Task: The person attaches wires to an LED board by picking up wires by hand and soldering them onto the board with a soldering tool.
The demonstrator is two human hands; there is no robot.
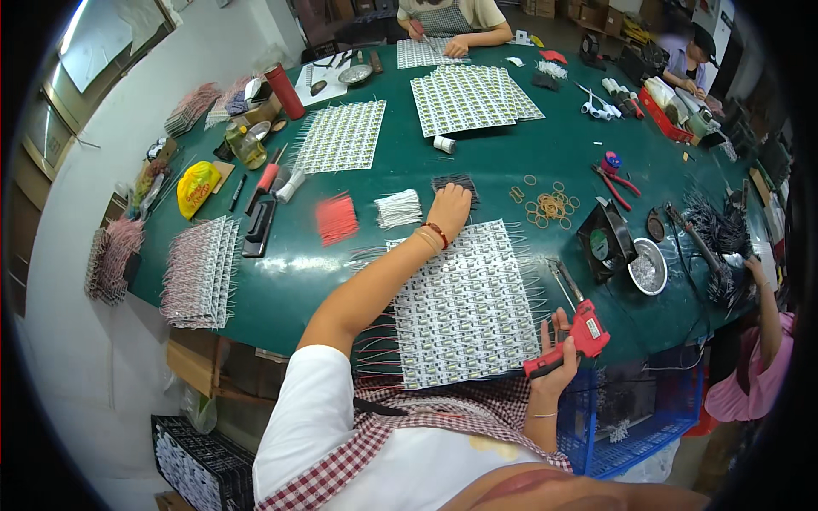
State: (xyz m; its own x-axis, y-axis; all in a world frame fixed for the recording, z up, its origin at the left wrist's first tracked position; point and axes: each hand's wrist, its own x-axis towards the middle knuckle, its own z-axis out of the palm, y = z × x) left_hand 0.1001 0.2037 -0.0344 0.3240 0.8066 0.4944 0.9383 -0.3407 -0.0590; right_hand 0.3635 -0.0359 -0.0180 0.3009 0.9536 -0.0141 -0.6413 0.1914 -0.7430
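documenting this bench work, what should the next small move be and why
Probably lift one wire from the black wire bundle toward the white circuit sheet: the left hand is at that bundle, while the right hand holds the red soldering gun beside the sheet's edge.

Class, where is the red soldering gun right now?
In the head view, the red soldering gun is right of centre, in the right hand, by the white sheet's lower right corner.
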